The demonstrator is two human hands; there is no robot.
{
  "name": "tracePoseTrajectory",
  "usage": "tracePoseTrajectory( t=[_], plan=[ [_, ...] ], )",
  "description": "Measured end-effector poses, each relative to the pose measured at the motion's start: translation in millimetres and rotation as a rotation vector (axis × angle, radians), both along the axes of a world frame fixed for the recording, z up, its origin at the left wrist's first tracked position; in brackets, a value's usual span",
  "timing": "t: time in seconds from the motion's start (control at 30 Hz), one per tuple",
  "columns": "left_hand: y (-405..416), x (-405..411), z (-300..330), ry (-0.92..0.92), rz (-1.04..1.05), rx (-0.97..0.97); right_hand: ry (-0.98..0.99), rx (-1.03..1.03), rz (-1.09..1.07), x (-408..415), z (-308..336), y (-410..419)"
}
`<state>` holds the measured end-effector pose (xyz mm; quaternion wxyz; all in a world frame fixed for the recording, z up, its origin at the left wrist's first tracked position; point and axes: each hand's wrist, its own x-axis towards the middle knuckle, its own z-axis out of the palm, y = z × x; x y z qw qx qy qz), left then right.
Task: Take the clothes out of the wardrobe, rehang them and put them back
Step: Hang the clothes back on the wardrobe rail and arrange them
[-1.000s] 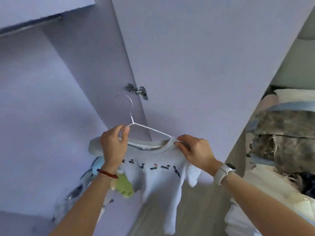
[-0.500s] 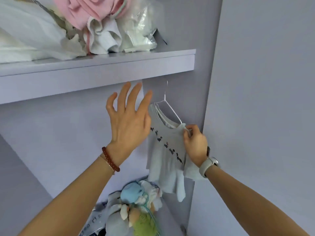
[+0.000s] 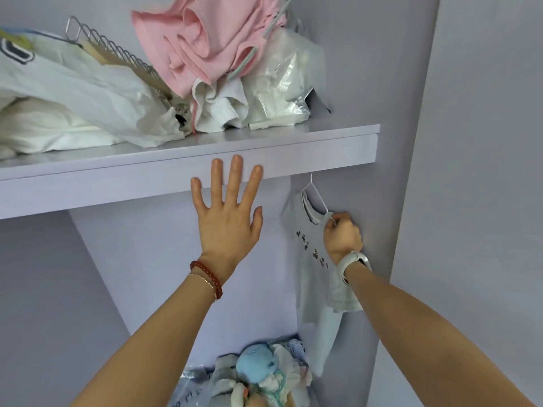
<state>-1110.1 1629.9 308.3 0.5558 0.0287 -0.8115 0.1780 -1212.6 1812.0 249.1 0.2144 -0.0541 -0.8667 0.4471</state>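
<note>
The right hand [image 3: 342,235] is pinching the shoulder end of a white wire hanger [image 3: 317,195], fingers curled round the wire and the collar of the small grey shirt [image 3: 311,259] that is hanging from it. The hanger's hook is rising behind the front edge of the shelf [image 3: 323,151]; whether it is already sitting on a rail cannot be told, as the shelf is hiding that spot. The left hand [image 3: 227,218] is holding nothing, its fingers straight and spread, fingertips overlapping the shelf's front edge; contact cannot be confirmed. The two hands are standing well apart. The shirt is hanging inside the wardrobe, close to its right wall, appearing properly seated on the hanger. In judgement, this garment is rehung and is being put back; release is not yet done. A pink garment [image 3: 205,45] and white clothes [image 3: 88,107] are lying piled on the shelf, and a bundle [image 3: 258,374] is lying below, possibly left to handle.
</note>
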Motion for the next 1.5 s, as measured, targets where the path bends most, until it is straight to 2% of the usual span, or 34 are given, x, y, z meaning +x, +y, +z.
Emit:
tracePoseTrajectory(
  t=[0.3,0.53,0.67,0.83,1.03,1.2,1.33,1.5],
  plan=[
    [5.1,1.6,-1.5,-0.028,-0.004,0.029,-0.035,-0.018,0.085,11.4,-21.1,6.2],
    [36.9,23.3,-25.6,-0.126,-0.243,0.31,0.075,0.204,0.17,74.8,-39.3,18.5],
    [61.3,50.6,-79.3,-0.302,-0.428,0.507,0.168,0.321,0.162,147.2,-66.8,38.8],
    [103.9,104.6,-167.1,-0.728,-0.603,0.58,0.025,0.428,0.109,259.9,-128.2,85.0],
    [171.0,194.6,-242.3,-1.151,-0.871,0.333,-0.266,0.474,-0.131,418.8,-187.0,144.4],
    [242.2,261.6,-278.5,-1.478,-1.163,0.081,-0.522,0.423,-0.512,542.9,-221.2,187.8],
    [302.0,304.2,-290.1,-1.584,-1.378,-0.111,-0.655,0.293,-0.801,628.8,-238.0,213.7],
    [394.5,362.6,-294.0,-1.636,-1.557,-0.322,-0.712,0.125,-1.112,713.5,-249.1,254.9]
  ],
)
